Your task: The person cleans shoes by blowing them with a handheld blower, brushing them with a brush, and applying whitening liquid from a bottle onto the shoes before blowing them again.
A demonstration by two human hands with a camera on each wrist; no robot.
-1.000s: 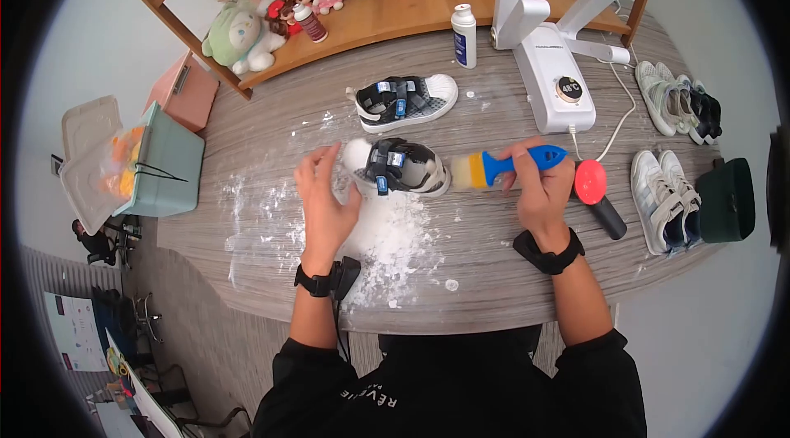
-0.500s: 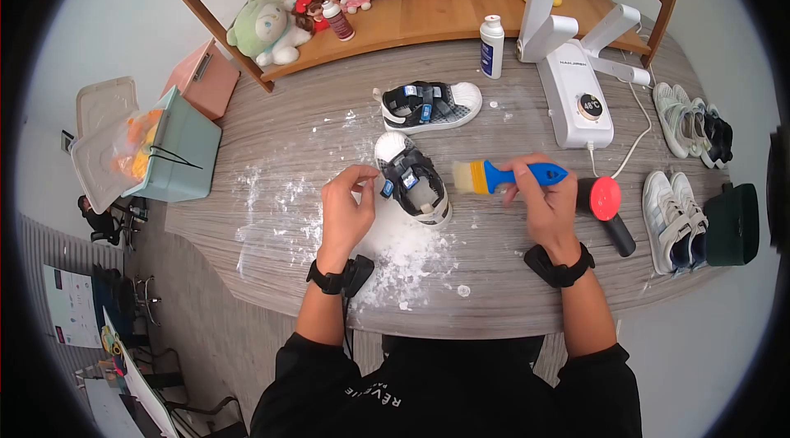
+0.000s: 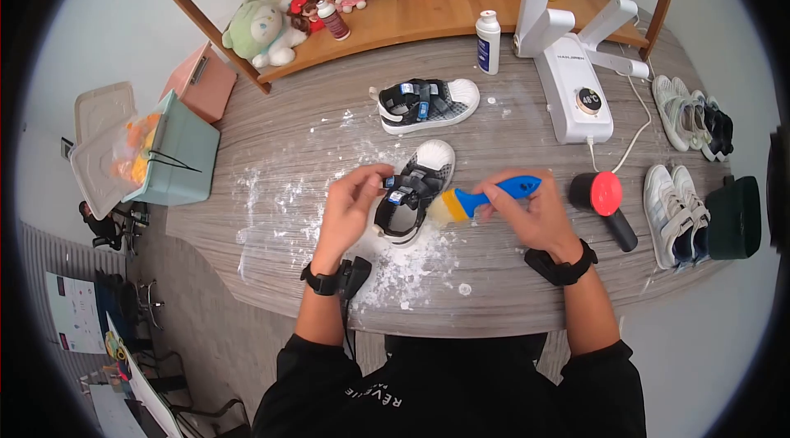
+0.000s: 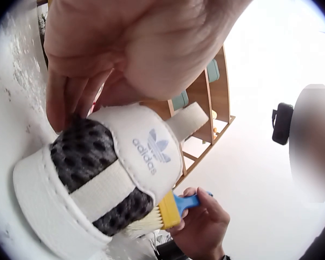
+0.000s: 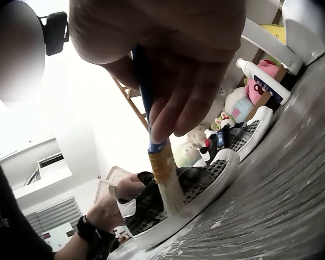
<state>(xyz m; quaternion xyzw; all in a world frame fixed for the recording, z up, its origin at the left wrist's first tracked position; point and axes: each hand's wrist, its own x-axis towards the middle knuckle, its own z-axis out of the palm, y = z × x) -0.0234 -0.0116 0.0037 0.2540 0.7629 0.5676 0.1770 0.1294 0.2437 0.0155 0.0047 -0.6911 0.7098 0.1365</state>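
A black-and-white child's sneaker [image 3: 422, 179] stands on the table, toe pointing away and a little right. My left hand [image 3: 352, 206] is at its left side, fingertips pinching the sneaker near the strap. The white heel with its adidas logo [image 4: 151, 147] shows close up in the left wrist view. In my right hand [image 3: 531, 212] I grip the blue handle of a paintbrush [image 3: 473, 203]. The pale bristles [image 5: 173, 197] lie against the sneaker's right side, just above the white sole. The matching sneaker [image 3: 428, 105] sits behind, toe to the right.
White powder [image 3: 395, 273] is scattered over the table around the sneaker. A white bottle [image 3: 488, 47], a white shoe dryer [image 3: 572, 92] and a black tool with a red disc [image 3: 606, 193] stand behind and right. Other shoes [image 3: 671, 203] line the right edge; plush toys fill the shelf.
The sneaker has turned clockwise, its toe swinging from the left to away from me. The brush came off the sneaker, then moved left and down against its side.
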